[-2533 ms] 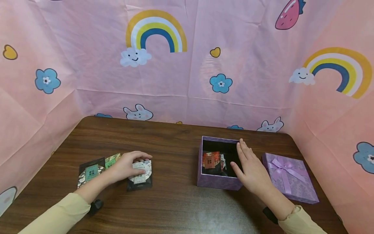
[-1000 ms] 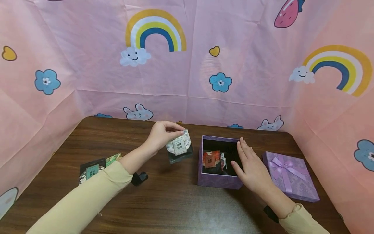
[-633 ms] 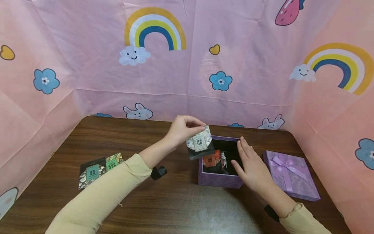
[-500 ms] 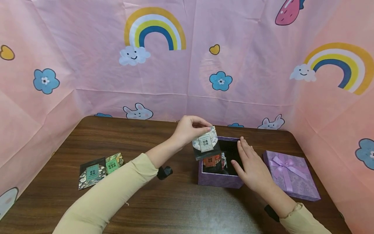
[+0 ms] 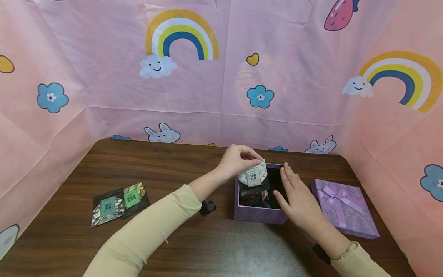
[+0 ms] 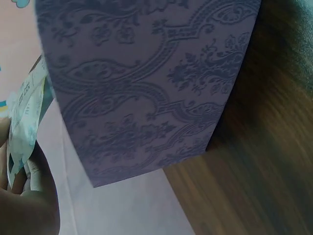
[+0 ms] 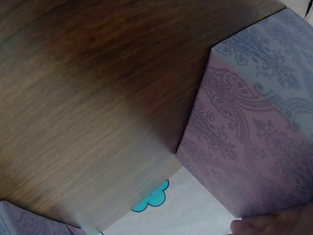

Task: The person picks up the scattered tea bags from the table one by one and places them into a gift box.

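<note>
A white-and-black tea packet (image 5: 253, 177) is pinched by its top corner between the thumb and fingers of my left hand (image 5: 235, 161). It hangs tilted over the left half of an uncovered purple box (image 5: 259, 216), partly covering the orange-red packet inside. The left wrist view has the packet (image 6: 25, 115) edge-on beside the patterned box wall (image 6: 142, 93). My right hand (image 5: 300, 200) lies with extended fingers along the box's right rim; only a fingertip (image 7: 269, 224) shows in the right wrist view.
The purple lid (image 5: 349, 209) with its ribbon bow lies right of the box. Two packets, one with a teal label (image 5: 108, 206) and one with a green label (image 5: 132, 197), lie at the left on the wooden table (image 5: 194, 250). A patterned cloth stands behind.
My left hand has picked the white packet up off the table, carried it right and lowered it over the box. My right hand has stayed at the rim.
</note>
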Demonstrator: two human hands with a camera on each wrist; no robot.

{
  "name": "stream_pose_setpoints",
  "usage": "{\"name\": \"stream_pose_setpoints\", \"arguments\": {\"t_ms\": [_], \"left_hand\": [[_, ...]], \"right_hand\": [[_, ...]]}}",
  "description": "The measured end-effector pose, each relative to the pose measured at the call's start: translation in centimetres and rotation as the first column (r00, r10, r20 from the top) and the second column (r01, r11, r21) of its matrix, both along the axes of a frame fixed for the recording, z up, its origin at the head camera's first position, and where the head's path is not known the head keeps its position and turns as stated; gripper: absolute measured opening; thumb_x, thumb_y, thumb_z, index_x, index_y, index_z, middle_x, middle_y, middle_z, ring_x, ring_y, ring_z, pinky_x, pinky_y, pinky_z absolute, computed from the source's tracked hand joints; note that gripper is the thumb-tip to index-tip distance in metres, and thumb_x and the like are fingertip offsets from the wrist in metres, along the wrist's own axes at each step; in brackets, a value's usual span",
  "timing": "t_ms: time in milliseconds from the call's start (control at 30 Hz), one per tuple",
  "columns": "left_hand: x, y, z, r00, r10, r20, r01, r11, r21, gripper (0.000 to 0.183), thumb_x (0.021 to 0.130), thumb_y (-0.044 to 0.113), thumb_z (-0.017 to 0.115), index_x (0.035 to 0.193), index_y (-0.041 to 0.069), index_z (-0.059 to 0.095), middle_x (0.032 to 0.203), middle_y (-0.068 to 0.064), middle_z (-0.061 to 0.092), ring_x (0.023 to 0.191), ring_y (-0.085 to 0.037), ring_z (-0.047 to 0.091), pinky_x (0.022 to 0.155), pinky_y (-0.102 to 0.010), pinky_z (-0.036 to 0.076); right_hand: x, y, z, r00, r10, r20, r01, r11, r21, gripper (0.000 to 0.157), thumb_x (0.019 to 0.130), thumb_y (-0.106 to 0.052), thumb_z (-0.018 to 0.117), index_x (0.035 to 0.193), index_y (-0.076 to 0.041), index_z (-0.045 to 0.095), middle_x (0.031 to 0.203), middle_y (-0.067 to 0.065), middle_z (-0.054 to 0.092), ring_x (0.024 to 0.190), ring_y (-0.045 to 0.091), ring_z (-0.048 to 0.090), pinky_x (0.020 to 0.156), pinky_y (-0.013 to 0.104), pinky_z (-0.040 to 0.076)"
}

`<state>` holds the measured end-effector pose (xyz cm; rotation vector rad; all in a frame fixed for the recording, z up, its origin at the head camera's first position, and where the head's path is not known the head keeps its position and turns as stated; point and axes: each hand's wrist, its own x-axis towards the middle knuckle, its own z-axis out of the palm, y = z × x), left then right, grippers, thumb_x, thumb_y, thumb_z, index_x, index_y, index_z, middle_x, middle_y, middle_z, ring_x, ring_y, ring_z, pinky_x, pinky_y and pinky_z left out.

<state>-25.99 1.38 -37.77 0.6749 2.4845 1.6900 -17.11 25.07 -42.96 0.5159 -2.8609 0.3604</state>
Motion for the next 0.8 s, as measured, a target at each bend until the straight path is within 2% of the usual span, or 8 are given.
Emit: {"name": "stream_pose_setpoints", "arguments": {"t_ms": [333,433,800], "left_hand": [[-0.2,0.6,-1.2,0.996,-0.088,-0.034,0.084,0.989,-0.121,0.009,0.095,0.011,0.081,0.102,0.006,0.085,0.102,-0.010,0.083,0.076,-0.006,0.064,0.065,-0.016,0.047],[0.0,0.8,-1.5,0.993,-0.113,-0.035,0.107,0.983,-0.148,0.009,0.095,0.011,0.081,0.102,0.007,0.085,0.102,-0.010,0.083,0.078,-0.008,0.067,0.065,-0.016,0.050],[0.2,1.2,-2.0,0.975,-0.176,-0.139,0.134,0.954,-0.267,0.005,0.095,0.009,0.081,0.099,0.008,0.084,0.099,-0.007,0.083,0.086,-0.018,0.076,0.073,-0.018,0.057]], "right_hand": [[0.1,-0.1,0.1,1.000,0.006,-0.011,-0.006,1.000,0.000,0.074,0.109,-0.033,0.057,0.163,0.008,0.030,0.175,0.025,0.021,0.161,0.043,0.028,0.127,0.063,0.029],[0.2,-0.1,0.1,1.000,0.008,-0.021,-0.008,1.000,-0.004,0.073,0.108,-0.032,0.058,0.163,0.008,0.031,0.175,0.025,0.022,0.160,0.044,0.030,0.127,0.063,0.030],[0.2,-0.2,0.0,1.000,0.001,-0.019,-0.001,1.000,0.001,0.074,0.108,-0.032,0.058,0.163,0.007,0.030,0.175,0.025,0.022,0.160,0.043,0.030,0.127,0.063,0.030]]}}
